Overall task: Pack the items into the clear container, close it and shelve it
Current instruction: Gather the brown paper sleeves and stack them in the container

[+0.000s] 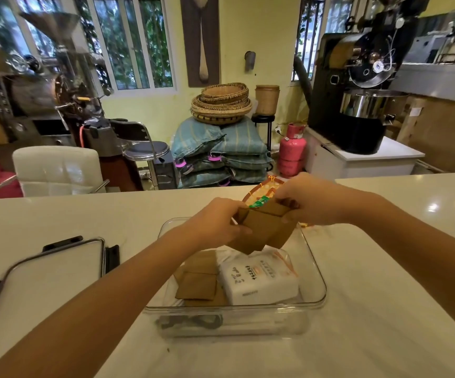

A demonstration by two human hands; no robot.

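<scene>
Both hands, left [218, 223] and right [312, 199], grip brown packets [264, 227] above the container [316, 282]; lay them flat beside the white bag [259, 279].

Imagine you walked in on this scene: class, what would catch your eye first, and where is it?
First, the left hand and right hand together gripping a bunch of brown paper packets above the clear container at the middle of the counter. Inside it lie more brown packets beside a white pouch. The container's lid rests to its left, and a black coffee roaster stands at the back right.
</scene>
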